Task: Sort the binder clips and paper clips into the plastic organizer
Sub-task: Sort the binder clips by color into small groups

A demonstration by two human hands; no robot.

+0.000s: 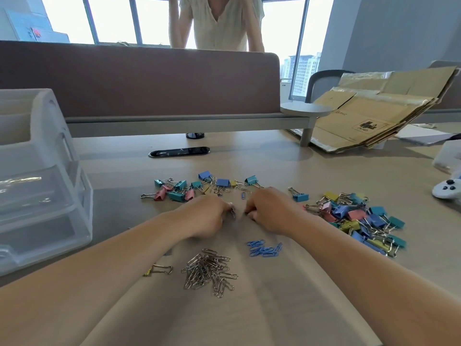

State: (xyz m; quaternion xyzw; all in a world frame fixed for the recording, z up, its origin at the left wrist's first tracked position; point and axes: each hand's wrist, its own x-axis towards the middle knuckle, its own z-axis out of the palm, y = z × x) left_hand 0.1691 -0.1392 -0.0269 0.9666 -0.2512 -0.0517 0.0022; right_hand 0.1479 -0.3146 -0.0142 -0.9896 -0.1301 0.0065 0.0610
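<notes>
On the table (249, 310), the left hand (207, 217) is curled, pinching a small silver clip (233, 213). The right hand (270, 212) is curled too, but I cannot tell its hold. Two paper-clip heaps lie near: silver paper clips (209, 270), mostly lengthwise near-to-far, and blue paper clips (265, 249). Binder clips form a far row (199, 187) and a tangled right heap (361, 221). One yellow binder clip (159, 269) has its handles pointing right. One plastic organizer (50, 196) stands left.

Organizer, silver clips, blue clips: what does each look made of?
Organizer: translucent, glossy plastic, judging by its see-through walls and the light glinting on them.
Silver clips: bare metal wire, shiny, with bright highlights along the loops.
Blue clips: probably wire with a coloured coating; they are an even blue with a duller sheen, and the core is not visible.
</notes>
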